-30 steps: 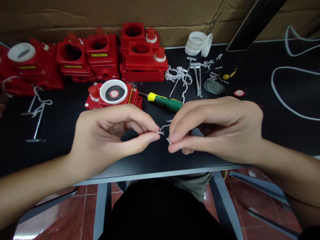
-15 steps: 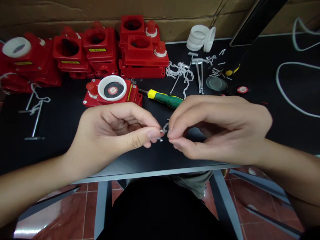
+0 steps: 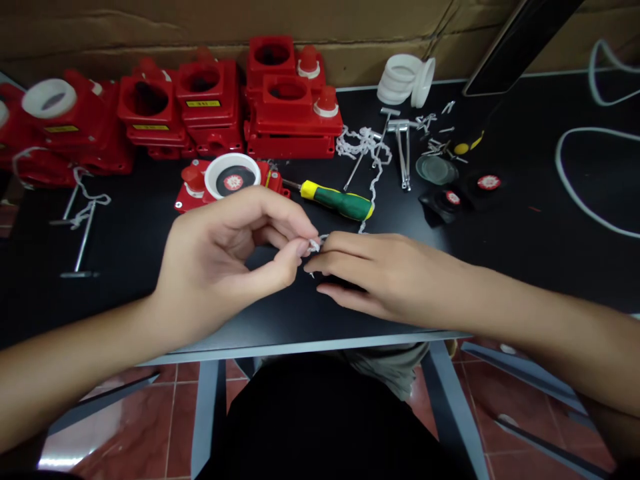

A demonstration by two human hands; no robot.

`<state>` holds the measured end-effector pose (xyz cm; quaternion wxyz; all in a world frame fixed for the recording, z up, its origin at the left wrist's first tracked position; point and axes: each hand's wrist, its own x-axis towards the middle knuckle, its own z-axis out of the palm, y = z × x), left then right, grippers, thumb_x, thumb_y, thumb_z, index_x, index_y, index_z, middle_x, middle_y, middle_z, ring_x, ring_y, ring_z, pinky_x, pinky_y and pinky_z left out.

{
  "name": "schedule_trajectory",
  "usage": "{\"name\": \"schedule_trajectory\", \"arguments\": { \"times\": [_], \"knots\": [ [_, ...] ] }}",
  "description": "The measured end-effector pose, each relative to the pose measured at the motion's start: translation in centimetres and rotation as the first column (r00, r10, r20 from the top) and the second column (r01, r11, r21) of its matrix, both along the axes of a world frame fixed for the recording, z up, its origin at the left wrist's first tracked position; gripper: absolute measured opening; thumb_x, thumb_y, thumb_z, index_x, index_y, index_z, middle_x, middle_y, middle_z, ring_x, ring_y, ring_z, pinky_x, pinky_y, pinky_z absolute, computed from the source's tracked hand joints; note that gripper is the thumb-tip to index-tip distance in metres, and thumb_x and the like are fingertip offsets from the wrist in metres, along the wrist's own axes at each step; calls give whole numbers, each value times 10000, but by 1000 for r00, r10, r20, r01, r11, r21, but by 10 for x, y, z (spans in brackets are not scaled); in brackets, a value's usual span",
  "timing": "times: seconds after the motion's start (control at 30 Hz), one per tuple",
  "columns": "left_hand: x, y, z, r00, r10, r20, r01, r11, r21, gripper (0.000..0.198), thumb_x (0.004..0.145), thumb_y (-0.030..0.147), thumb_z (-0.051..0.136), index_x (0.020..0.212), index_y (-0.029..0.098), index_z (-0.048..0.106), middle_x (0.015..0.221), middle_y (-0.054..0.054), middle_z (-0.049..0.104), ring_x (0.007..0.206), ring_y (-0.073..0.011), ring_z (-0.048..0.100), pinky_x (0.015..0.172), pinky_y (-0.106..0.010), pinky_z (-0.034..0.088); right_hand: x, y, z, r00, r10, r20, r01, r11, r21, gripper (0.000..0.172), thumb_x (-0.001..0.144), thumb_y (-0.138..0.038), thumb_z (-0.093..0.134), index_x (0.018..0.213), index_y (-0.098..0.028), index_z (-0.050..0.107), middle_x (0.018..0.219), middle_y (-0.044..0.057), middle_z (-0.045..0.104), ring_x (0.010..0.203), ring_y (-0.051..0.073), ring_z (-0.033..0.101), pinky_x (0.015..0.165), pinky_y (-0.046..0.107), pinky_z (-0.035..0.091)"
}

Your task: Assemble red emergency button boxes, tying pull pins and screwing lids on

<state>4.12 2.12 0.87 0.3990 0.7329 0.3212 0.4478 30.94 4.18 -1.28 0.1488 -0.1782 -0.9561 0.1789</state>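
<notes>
Your right hand (image 3: pixel 385 275) has turned palm-down, fingers loosely curled; its hold is hidden. Your left hand (image 3: pixel 215 267) pinches a thin white twisted cord (image 3: pixel 314 246) near the black desk's (image 3: pixel 280 313) front edge. Apparent step: working the cord; next requires a steady pinch.

Left of the left hand (image 3: pixel 220 267), bare counter (image 3: pixel 130 237) gives passage up to the metal T-bar (image 3: pixel 85 238). Ahead of the right hand (image 3: pixel 390 277), the green screwdriver (image 3: pixel 341 201) and white strand (image 3: pixel 361 141) obstruct; red housings (image 3: pixel 214 115) wall off the back left.
</notes>
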Motion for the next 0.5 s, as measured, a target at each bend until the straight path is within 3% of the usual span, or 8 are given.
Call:
{"name": "schedule_trajectory", "arguments": {
  "times": [0.07, 0.2, 0.37, 0.5],
  "knots": [
    [0, 1, 0, 1000, 7, 27, -7, 1000, 2, 183, 999, 1, 843, 1101, 153, 829, 965, -19, 834, 853, -94, 795, 821, -147, 688, -5, -3, -10, 999, -31, -21, 32, 997, 67, 254, 1173, -228, 672, 1380, -113, 762, 1242, 154, 807, 1036, 270, 838, 868, 401, 717],
    [1, -1, 2, 997, 50, 63, -48, 998, -36, 154, 1005, 59, 885, 1077, 190, 850, 932, -11, 817, 846, -115, 805, 816, -171, 695, -8, -3, -16, 997, -40, -61, 46, 994, 101, 217, 1196, -203, 618, 1245, -133, 817, 1181, 133, 814, 987, 245, 830, 843, 371, 710],
    [2, -4, 5, 992, 121, 44, -116, 987, -107, 125, 1009, 218, 971, 1011, 226, 846, 925, -13, 842, 815, -161, 843, 767, -238, 716, -2, 1, -10, 997, -40, -61, 42, 999, 19, 208, 1159, -123, 640, 1245, -148, 828, 1200, 117, 829, 926, 192, 812, 828, 327, 685],
    [0, -1, 5, 993, 52, 106, -41, 993, -107, 127, 1016, 112, 926, 1056, 211, 858, 920, -4, 859, 754, -128, 826, 707, -210, 711, 3, 5, -3, 999, -41, -18, 40, 998, -52, 184, 1129, -107, 670, 1193, -145, 839, 1166, 109, 815, 903, 182, 813, 800, 308, 661]
  ]
}}
